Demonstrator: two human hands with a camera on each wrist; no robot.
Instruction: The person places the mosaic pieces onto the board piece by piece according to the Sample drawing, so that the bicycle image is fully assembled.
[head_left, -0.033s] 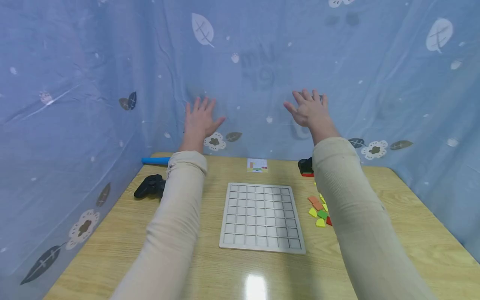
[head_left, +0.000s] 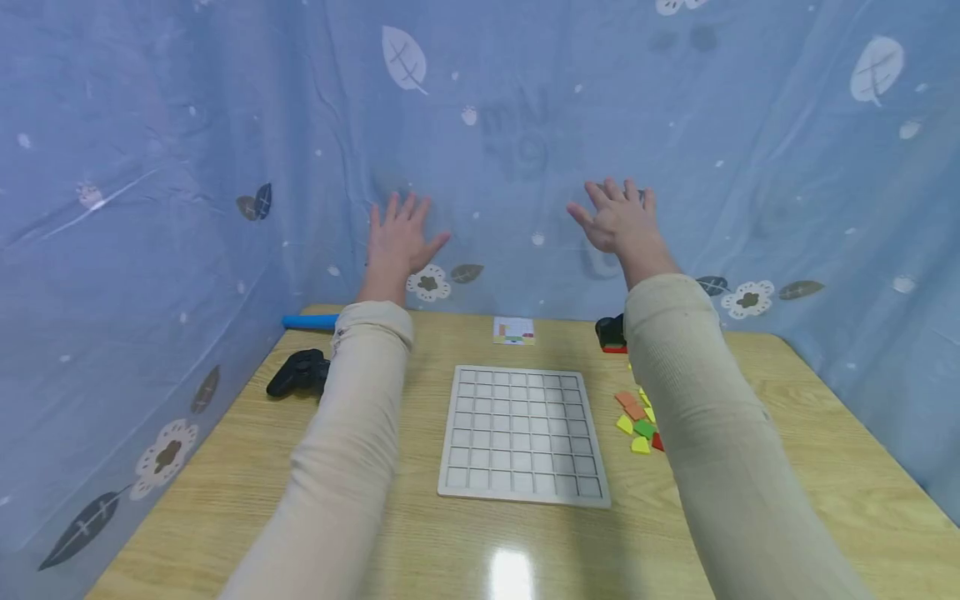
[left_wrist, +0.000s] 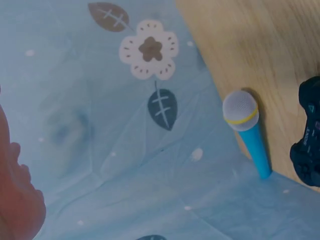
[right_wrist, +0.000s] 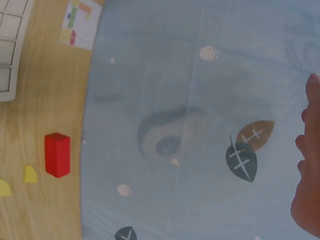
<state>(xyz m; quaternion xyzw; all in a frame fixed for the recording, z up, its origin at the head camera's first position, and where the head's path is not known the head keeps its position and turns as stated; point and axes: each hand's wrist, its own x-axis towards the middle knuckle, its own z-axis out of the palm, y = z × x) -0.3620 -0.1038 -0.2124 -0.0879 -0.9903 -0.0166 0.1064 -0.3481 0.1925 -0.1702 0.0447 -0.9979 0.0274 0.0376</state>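
Observation:
Both hands are raised in front of the blue curtain, above the far edge of the table, and hold nothing. My left hand has its fingers straight and spread, thumb out to the right. My right hand is likewise spread, its thumb pointing left. Below and between the arms lies a white grid board with bare square cells. Beyond it, near the curtain, is a small card with a coloured pattern. Several yellow, orange, green and red flat pieces lie right of the board, partly hidden by the right sleeve.
At the left are a black game controller and a toy microphone with a blue handle. A red block stands near the curtain on the right. A dark rounded object shows beside the right sleeve.

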